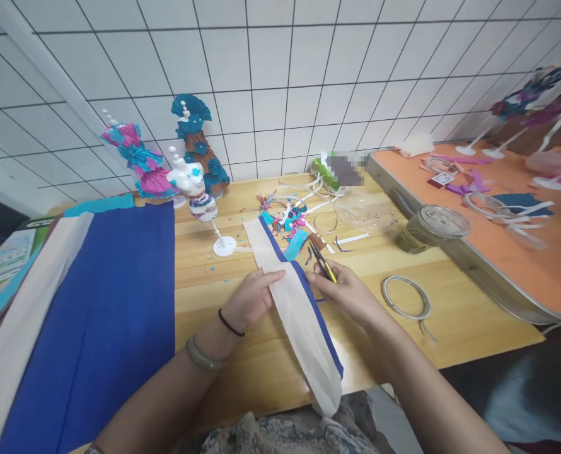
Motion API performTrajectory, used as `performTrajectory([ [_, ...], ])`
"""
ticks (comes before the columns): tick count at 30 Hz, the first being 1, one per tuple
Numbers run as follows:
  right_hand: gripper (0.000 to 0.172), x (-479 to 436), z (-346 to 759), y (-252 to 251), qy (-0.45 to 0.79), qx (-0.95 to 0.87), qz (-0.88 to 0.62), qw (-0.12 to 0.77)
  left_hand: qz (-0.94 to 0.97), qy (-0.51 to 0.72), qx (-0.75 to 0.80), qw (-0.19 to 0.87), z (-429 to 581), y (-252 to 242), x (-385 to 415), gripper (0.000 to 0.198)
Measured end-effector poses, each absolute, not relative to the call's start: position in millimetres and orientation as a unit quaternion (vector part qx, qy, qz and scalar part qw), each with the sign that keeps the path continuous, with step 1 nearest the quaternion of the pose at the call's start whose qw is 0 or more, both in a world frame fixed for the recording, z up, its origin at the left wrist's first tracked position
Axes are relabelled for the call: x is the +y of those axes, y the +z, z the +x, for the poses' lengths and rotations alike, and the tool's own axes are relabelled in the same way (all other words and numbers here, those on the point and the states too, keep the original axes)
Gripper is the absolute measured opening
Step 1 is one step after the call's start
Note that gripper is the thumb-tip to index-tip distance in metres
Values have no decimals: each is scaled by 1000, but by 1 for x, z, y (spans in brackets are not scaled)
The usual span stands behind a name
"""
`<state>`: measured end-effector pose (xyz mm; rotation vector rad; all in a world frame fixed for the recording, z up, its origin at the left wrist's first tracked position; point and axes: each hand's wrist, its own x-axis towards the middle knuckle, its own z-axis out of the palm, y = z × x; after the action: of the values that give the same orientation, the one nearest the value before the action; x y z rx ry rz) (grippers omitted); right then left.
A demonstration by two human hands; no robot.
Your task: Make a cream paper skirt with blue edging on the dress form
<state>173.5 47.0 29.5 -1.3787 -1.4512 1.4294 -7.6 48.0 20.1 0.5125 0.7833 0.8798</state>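
A long strip of cream and blue paper (304, 321) lies down the middle of the wooden table (455, 328) and hangs over its near edge. My left hand (251, 296) rests on the strip's left side, fingers curled onto the cream layer, pinning it. My right hand (344, 290) is closed round small scissors (322, 257) with a yellow handle, blades pointing away at the strip's blue right edge.
Large blue and cream paper sheets (105, 315) cover the table's left. Three small dress-form figures (200, 189) stand at the back. Paper scraps (290, 221), a tape ring (406, 296), a clear lid (365, 211) and a glass jar (427, 230) lie right. An orange table (536, 252) adjoins.
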Motion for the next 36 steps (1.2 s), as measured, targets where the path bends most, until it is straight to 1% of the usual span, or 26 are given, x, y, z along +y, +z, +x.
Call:
performTrajectory([
  [3, 32, 40, 192, 31, 574, -553, -518, 311, 247, 415, 365, 796, -3, 25, 59, 15],
  [6, 36, 35, 206, 31, 604, -535, -508, 301, 267, 419, 363, 788, 3, 28, 67, 15],
  [8, 37, 35, 212, 31, 607, -519, -509, 322, 287, 416, 366, 781, 6, 31, 71, 17],
  [12, 42, 39, 208, 30, 587, -499, -502, 394, 326, 415, 362, 769, 8, 38, 74, 24],
  [15, 44, 41, 195, 28, 622, -499, -465, 385, 345, 411, 356, 765, 4, 43, 74, 26],
  [18, 42, 44, 184, 27, 654, -502, -425, 373, 354, 416, 359, 757, -5, 47, 76, 26],
  [23, 37, 54, 189, 29, 642, -495, -439, 387, 356, 426, 374, 743, -19, 46, 81, 30],
  [28, 38, 69, 208, 30, 579, -477, -500, 433, 360, 428, 367, 743, -19, 40, 82, 35],
  [30, 37, 75, 216, 26, 507, -494, -555, 438, 358, 424, 370, 745, -16, 38, 81, 37],
  [34, 35, 72, 224, 23, 296, -530, -670, 426, 346, 429, 377, 744, -13, 37, 79, 40],
  [36, 34, 58, 222, 29, 281, -540, -672, 421, 347, 423, 377, 748, -11, 37, 78, 39],
])
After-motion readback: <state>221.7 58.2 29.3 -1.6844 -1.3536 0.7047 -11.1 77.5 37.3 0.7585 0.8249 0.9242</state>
